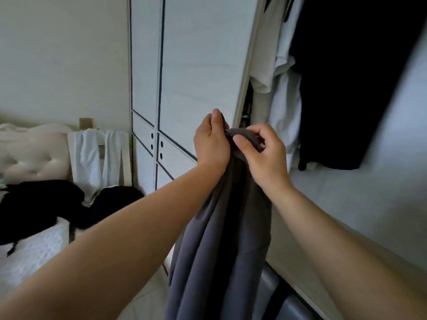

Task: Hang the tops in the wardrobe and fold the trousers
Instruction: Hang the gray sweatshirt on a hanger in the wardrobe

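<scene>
A long dark grey garment [215, 239] hangs down in front of me, held up by its top edge. My left hand [211, 142] grips that edge from the left, thumb up. Close beside it my right hand [263, 151] pinches the same bunched edge between thumb and fingers. Both hands are raised before the white wardrobe [191, 72], next to its open section, where white tops [280, 88] and a black garment [342, 84] hang. Whether the grey garment is a top or trousers cannot be told.
At left a bed [30, 248] carries black clothes [41, 204] in a heap. A white cloth [92, 155] drapes over a chair beside the wardrobe. A pale surface [369, 204] stretches out at right below the hanging clothes.
</scene>
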A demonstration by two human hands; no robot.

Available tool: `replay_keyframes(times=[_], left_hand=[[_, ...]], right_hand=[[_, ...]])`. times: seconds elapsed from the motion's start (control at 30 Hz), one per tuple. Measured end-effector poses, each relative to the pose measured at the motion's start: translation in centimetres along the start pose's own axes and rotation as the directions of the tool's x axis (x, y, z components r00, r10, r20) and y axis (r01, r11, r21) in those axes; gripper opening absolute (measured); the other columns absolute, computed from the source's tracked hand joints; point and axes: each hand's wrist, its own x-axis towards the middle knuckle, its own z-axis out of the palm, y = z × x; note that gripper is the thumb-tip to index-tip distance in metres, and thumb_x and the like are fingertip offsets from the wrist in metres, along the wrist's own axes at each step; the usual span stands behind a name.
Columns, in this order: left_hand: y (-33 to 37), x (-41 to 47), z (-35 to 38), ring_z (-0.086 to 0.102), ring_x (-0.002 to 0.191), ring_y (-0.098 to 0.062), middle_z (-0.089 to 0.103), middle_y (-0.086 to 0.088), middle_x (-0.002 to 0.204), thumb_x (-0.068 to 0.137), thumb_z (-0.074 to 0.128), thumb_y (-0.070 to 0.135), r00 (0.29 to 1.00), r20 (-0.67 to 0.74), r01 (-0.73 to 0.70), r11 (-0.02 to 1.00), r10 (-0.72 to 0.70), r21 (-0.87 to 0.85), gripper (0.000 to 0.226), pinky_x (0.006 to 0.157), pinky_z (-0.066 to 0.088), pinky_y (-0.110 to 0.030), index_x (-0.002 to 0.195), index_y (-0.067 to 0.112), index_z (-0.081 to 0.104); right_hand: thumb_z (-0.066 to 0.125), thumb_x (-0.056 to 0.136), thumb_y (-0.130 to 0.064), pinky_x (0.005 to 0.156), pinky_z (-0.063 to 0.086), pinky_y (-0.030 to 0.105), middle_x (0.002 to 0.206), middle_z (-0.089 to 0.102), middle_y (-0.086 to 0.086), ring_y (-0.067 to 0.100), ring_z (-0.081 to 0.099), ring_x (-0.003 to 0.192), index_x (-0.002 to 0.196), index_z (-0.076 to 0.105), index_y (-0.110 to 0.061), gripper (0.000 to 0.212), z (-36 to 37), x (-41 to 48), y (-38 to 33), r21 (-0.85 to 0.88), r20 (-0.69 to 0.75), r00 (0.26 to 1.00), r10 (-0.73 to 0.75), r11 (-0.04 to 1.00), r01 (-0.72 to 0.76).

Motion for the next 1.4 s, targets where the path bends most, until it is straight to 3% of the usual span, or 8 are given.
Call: replay_keyframes(times=[0.17, 0.3, 0.47, 0.63, 0.9, 1.07, 1.2, 1.4], left_hand=[[5.3, 1.1, 6.5, 0.054, 0.069, -0.011, 0.057, 0.004, 0.069, 0.102, 0.032, 0.036, 1.000, 0.009, 0.024, 0.979, -0.023, -0.204, 0.042, 0.071, 0.043, -0.027, 0.068, 0.019, 0.051], [8.5, 0.6, 11.1, 0.053, 0.060, -0.005, 0.056, 0.003, 0.064, 0.102, 0.034, 0.035, 0.985, 0.167, 0.026, 0.937, 0.035, -0.349, 0.043, 0.062, 0.043, -0.016, 0.069, 0.016, 0.053], [11.8, 1.2, 16.0, 0.055, 0.078, -0.008, 0.058, 0.003, 0.080, 0.101, 0.032, 0.042, 0.936, 0.319, -0.026, 0.932, 0.150, -0.362, 0.037, 0.074, 0.043, -0.023, 0.083, 0.018, 0.055], [14.3, 2.0, 21.4, 0.050, 0.100, -0.007, 0.054, 0.006, 0.109, 0.100, 0.037, 0.041, 0.890, 0.378, -0.123, 0.932, 0.255, -0.340, 0.036, 0.084, 0.033, -0.021, 0.125, 0.017, 0.045], [15.5, 5.1, 30.0, 0.050, 0.100, -0.012, 0.052, 0.003, 0.107, 0.102, 0.034, 0.038, 0.804, 0.421, -0.289, 0.895, 0.420, -0.340, 0.033, 0.079, 0.033, -0.022, 0.125, 0.016, 0.042], [14.6, 7.6, 36.3, 0.058, 0.097, -0.025, 0.060, -0.008, 0.098, 0.097, 0.050, 0.028, 0.816, 0.391, -0.336, 0.899, 0.427, -0.280, 0.014, 0.081, 0.044, -0.033, 0.088, 0.018, 0.053], [14.0, 10.4, 39.6, 0.058, 0.092, -0.028, 0.056, -0.006, 0.089, 0.097, 0.049, 0.032, 0.782, 0.402, -0.439, 0.879, 0.476, -0.188, 0.026, 0.078, 0.046, -0.034, 0.071, 0.028, 0.047], [9.3, 14.8, 43.3, 0.057, 0.092, -0.019, 0.061, -0.006, 0.106, 0.101, 0.041, 0.032, 0.738, 0.497, -0.470, 0.876, 0.456, -0.106, 0.023, 0.078, 0.046, -0.028, 0.111, 0.020, 0.058]], right_hand=[[0.048, 0.096, -0.031, 0.081, 0.032, -0.004, 0.105, 0.051, -0.025, -0.009, 0.049, 0.100, 0.120, 0.047, -0.029, 0.024, -3.4, 0.3, 0.3, 0.097, -0.057, 0.987, 0.150, 0.985, -0.144], [0.035, 0.100, -0.031, 0.083, 0.033, 0.001, 0.112, 0.048, -0.018, -0.005, 0.043, 0.107, 0.134, 0.043, -0.023, 0.036, -7.4, 2.3, 0.3, 0.113, -0.161, 0.970, 0.181, 0.980, -0.165], [0.042, 0.098, -0.025, 0.070, 0.042, 0.004, 0.092, 0.060, -0.016, -0.013, 0.056, 0.082, 0.113, 0.056, -0.020, 0.021, -13.1, 7.3, 0.1, 0.050, -0.284, 0.958, 0.048, 0.998, -0.035], [0.049, 0.096, -0.025, 0.062, 0.042, 0.007, 0.081, 0.062, -0.011, -0.007, 0.057, 0.072, 0.096, 0.060, -0.021, 0.012, -18.4, 13.1, 0.4, -0.052, -0.321, 0.947, -0.003, 0.999, -0.014], [0.049, 0.095, -0.033, 0.055, 0.038, 0.015, 0.069, 0.058, -0.011, 0.000, 0.054, 0.065, 0.085, 0.057, -0.023, 0.016, -26.9, 20.8, 2.3, -0.282, -0.322, 0.942, -0.096, 0.960, 0.001], [0.042, 0.098, -0.032, 0.049, 0.036, 0.009, 0.070, 0.056, -0.007, 0.001, 0.053, 0.063, 0.075, 0.053, -0.027, 0.026, -31.3, 23.3, 5.2, -0.389, -0.303, 0.950, -0.081, 0.920, -0.046], [0.037, 0.099, -0.037, 0.061, 0.038, 0.022, 0.090, 0.060, 0.001, 0.014, 0.054, 0.084, 0.101, 0.061, -0.015, 0.033, -34.0, 25.2, 7.8, -0.452, -0.307, 0.952, -0.006, 0.881, -0.140], [0.046, 0.097, -0.024, 0.094, 0.046, 0.038, 0.115, 0.062, 0.015, 0.030, 0.057, 0.106, 0.113, 0.061, -0.006, 0.029, -39.2, 26.7, 11.5, -0.530, -0.444, 0.873, 0.203, 0.726, -0.438]])
